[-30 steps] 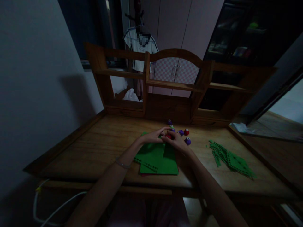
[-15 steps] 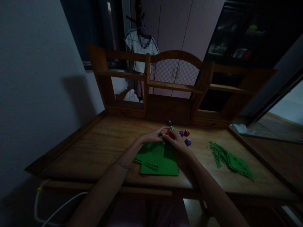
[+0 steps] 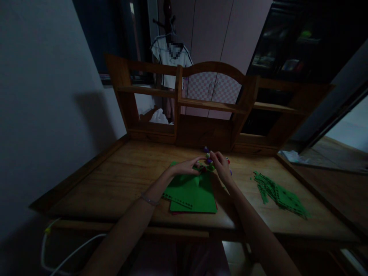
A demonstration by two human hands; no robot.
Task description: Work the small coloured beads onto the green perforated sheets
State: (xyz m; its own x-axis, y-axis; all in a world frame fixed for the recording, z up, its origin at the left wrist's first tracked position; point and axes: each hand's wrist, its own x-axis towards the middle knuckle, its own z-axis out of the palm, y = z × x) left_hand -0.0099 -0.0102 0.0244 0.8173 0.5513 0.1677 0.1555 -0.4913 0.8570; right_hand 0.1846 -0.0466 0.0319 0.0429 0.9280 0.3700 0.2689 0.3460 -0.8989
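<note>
A stack of green sheets (image 3: 191, 193) lies on the wooden desk (image 3: 120, 172) in front of me. My left hand (image 3: 186, 167) rests on the far edge of the top sheet, fingers curled around a small red punch (image 3: 202, 168). My right hand (image 3: 221, 164) is raised just beyond that edge, pinching a small green punch (image 3: 211, 166). Behind my hands sit other small punches, among them a purple one (image 3: 206, 148) and a red one (image 3: 227, 158), partly hidden by my right hand.
A pile of cut green strips (image 3: 277, 193) lies at the right of the desk. A wooden shelf unit (image 3: 184, 101) stands along the back edge. A wall runs along the left. A white cable (image 3: 57, 253) hangs below the desk's front left.
My right hand has lifted off the red punch and now holds a green punch slightly farther back. My left hand has stayed on the sheet's edge.
</note>
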